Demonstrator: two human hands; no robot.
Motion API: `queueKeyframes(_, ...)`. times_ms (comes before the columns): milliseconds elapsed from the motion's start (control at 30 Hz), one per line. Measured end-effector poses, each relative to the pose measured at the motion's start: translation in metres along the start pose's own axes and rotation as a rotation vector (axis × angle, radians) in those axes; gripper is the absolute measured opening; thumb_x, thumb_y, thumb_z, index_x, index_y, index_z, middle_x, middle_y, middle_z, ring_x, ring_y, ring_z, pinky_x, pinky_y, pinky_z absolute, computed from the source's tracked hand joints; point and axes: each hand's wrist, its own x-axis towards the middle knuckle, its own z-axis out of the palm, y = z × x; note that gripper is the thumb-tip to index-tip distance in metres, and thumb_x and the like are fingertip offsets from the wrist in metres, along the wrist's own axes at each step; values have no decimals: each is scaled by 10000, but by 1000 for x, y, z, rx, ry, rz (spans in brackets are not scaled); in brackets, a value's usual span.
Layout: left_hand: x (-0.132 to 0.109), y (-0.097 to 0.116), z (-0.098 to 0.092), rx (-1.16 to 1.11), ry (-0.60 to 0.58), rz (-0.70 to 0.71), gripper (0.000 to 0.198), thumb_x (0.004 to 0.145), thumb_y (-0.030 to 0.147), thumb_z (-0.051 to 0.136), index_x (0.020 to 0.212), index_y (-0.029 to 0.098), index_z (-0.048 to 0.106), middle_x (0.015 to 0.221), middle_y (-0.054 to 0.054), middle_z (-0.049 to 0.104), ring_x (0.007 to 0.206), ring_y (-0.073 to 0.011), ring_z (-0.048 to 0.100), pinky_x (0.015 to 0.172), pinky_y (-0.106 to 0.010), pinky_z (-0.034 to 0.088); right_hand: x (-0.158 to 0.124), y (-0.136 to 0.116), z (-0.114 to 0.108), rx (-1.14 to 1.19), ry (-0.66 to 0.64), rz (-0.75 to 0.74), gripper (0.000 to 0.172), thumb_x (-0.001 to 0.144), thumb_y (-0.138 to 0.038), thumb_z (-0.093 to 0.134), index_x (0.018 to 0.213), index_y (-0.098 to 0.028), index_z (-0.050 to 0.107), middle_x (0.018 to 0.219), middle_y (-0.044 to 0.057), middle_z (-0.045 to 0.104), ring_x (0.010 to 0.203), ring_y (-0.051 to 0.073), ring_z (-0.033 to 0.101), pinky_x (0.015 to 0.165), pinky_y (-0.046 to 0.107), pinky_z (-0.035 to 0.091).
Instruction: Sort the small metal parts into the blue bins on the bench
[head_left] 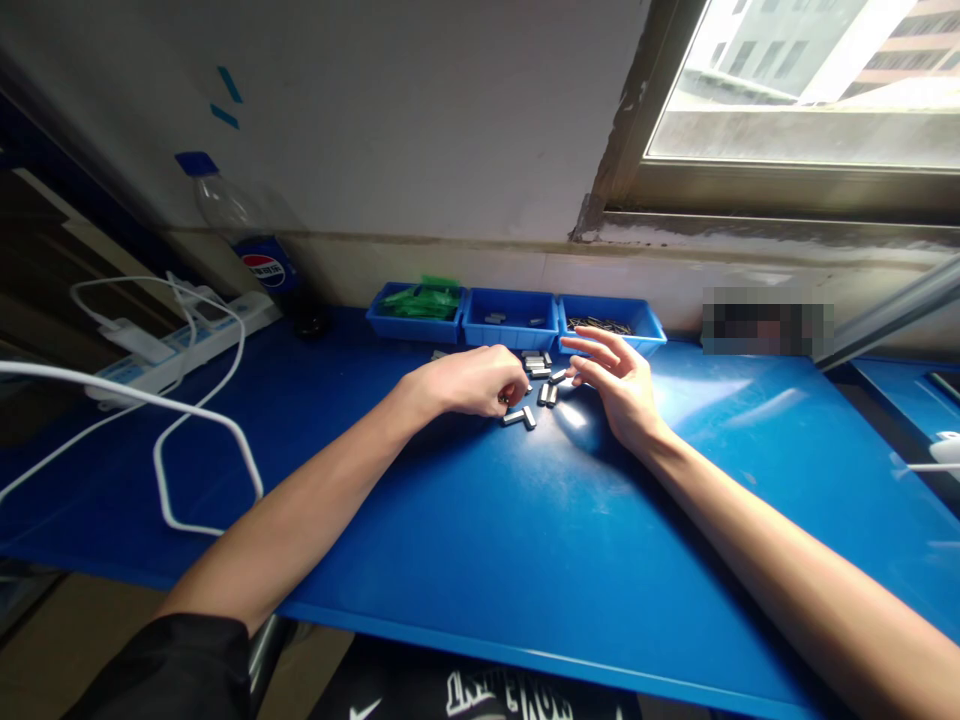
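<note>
Taking the middle bin [517, 337] as our landmark, we have a bottle [262, 265] well to its left and a left bin [412, 331] of green stuff just beside it. Our left hand [476, 383] is in front of the middle bin, fingers curled in; something small shows at the tips, but we cannot tell whether it is gripped. Loose pieces [540, 373] lie on the table [450, 550] in front of the middle bin, between our hands. Rightmost, a slanted piece [557, 377] points its long axis roughly toward our right hand [619, 385], the nearer one, loosely spread and seemingly holding nothing. Whether its fingertips touch that piece is unclear. Our left hand hides some pieces; our right fingers partly cover the right bin [655, 333].
</note>
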Motion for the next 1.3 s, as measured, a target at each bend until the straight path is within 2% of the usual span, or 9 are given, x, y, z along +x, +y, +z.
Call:
queueKeyframes(200,2,-5,2,-31,142,57,149,702,45,680,728,173,751,756,-22,722,704,-146,645,660,-234,444,0,1,0,13,-7,3,452,837,-421,841,1241,-273,699,1238,76,769,798,201,733,781,392,607)
queueKeyframes(333,1,-7,-2,-95,278,6,104,751,91,673,785,156,747,777,-26,734,714,-140,659,653,-227,464,0,0,0,-11,-11,5,452,840,-446,830,1235,-271,698,1226,77,771,807,209,737,793,406,617)
queueKeyframes(433,2,-10,-3,-296,445,-67,149,782,147,698,916,145,763,823,-35,766,757,-155,714,713,-235,533,-2,-3,2,-29,-38,6,422,842,-455,829,1203,-268,718,1139,69,793,835,222,747,807,407,624)
queueKeyframes(533,3,-11,-3,-563,525,-90,242,807,217,743,1026,121,775,927,-76,804,854,-191,769,817,-284,599,-6,-9,5,-68,-122,13,395,849,-459,827,1175,-257,732,1075,69,804,911,241,762,847,408,629)
queueKeyframes(633,3,-9,-4,-713,532,-94,239,799,261,794,975,100,790,951,-108,813,900,-219,787,867,-323,621,-9,-15,8,-82,-174,47,423,835,-466,846,1182,-258,725,1063,69,810,904,242,772,862,418,638)
queueKeyframes(767,3,-7,-4,-762,506,-108,240,748,272,857,903,100,795,884,-101,812,845,-212,784,826,-316,628,-10,-18,8,-24,-186,96,455,807,-464,877,1191,-272,726,1036,57,823,837,231,779,840,421,650)
queueKeyframes(900,5,-8,1,-775,485,-120,225,714,255,878,847,96,790,852,-102,811,809,-204,781,798,-302,625,-7,-13,4,16,-177,86,354,782,-437,902,1063,-255,788,937,38,827,782,217,771,792,384,646)
queueKeyframes(1200,12,-7,14,-750,470,-83,231,765,305,839,864,114,755,824,-90,803,785,-217,788,759,-308,633,-1,-5,-1,-1,-164,92,309,775,-440,901,1004,-241,845,852,29,818,729,193,735,745,344,612)
queueKeyframes(1300,16,-5,21,-622,538,-112,194,819,317,784,869,140,722,804,-62,790,759,-196,773,719,-283,611,-1,-3,-1,-9,-124,83,301,774,-437,900,995,-240,844,863,34,821,742,208,746,769,367,619)
